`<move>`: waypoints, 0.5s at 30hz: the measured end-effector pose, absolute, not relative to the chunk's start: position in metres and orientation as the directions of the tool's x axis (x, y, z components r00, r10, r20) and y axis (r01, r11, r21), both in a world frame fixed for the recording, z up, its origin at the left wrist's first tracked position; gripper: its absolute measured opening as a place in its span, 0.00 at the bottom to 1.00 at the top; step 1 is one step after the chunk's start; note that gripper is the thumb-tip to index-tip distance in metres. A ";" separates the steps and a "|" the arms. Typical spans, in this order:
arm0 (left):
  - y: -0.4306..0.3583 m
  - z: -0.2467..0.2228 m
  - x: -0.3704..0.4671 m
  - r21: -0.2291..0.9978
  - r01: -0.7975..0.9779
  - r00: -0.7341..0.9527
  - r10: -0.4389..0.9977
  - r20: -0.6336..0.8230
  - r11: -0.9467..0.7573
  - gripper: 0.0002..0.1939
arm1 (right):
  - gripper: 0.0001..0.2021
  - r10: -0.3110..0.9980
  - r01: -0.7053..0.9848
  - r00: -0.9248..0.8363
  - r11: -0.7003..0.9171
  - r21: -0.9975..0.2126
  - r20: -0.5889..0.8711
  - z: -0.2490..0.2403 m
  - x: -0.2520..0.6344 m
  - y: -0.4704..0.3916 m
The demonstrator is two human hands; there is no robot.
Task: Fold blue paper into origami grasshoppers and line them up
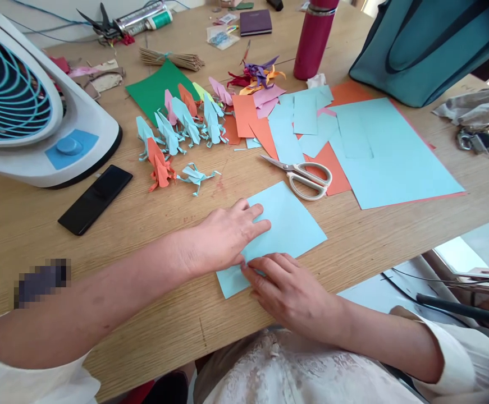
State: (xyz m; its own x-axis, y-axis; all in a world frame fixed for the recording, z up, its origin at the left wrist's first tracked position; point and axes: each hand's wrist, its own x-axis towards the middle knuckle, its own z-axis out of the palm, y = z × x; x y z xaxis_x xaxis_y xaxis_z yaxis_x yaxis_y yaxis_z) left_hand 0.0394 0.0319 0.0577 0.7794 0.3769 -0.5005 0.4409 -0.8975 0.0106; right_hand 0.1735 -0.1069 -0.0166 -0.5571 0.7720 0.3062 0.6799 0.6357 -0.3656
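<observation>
A light blue sheet of paper (288, 216) lies on the wooden table near its front edge, under both hands. My left hand (238, 233) rests on the sheet's left part, fingers spread and pointing right. At the sheet's lower edge, my right hand (288, 292) has its fingers together, and the fingertips press on the paper beside my left thumb. Whether they pinch an edge there is too small to tell. Beyond the sheet lie scissors (307, 178) with pale handles. Folded paper figures (170, 132), mostly light blue, stand at the upper left of the sheet.
A fan (76, 132) and a black phone (96, 199) are on the left. Blue and orange paper pieces (284, 132) and a large blue sheet (391, 163) lie beyond the scissors. Farther back are a magenta bottle (314, 42), a teal bag (421, 53) and keys (478, 141).
</observation>
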 end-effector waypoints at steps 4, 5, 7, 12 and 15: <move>0.033 0.057 0.040 0.026 0.458 0.771 0.382 -0.510 -0.889 0.37 | 0.13 0.651 0.549 -0.719 0.748 -0.373 0.246 -0.016 0.165 -0.106; 0.033 0.057 0.040 0.033 0.458 0.772 0.379 -0.510 -0.888 0.38 | 0.13 0.605 0.493 -0.758 0.776 -0.394 0.243 -0.015 0.164 -0.106; 0.033 0.057 0.040 0.042 0.455 0.773 0.372 -0.513 -0.889 0.38 | 0.12 0.519 0.378 -0.809 0.819 -0.432 0.275 -0.012 0.166 -0.105; 0.032 0.060 0.041 0.036 0.464 0.756 0.375 -0.537 -0.885 0.38 | 0.12 0.614 0.448 -0.693 0.778 -0.441 0.378 -0.012 0.184 -0.103; 0.028 0.060 0.042 0.026 0.457 0.762 0.376 -0.528 -0.889 0.38 | 0.13 0.757 0.643 -0.556 0.653 -0.401 0.342 -0.017 0.200 -0.107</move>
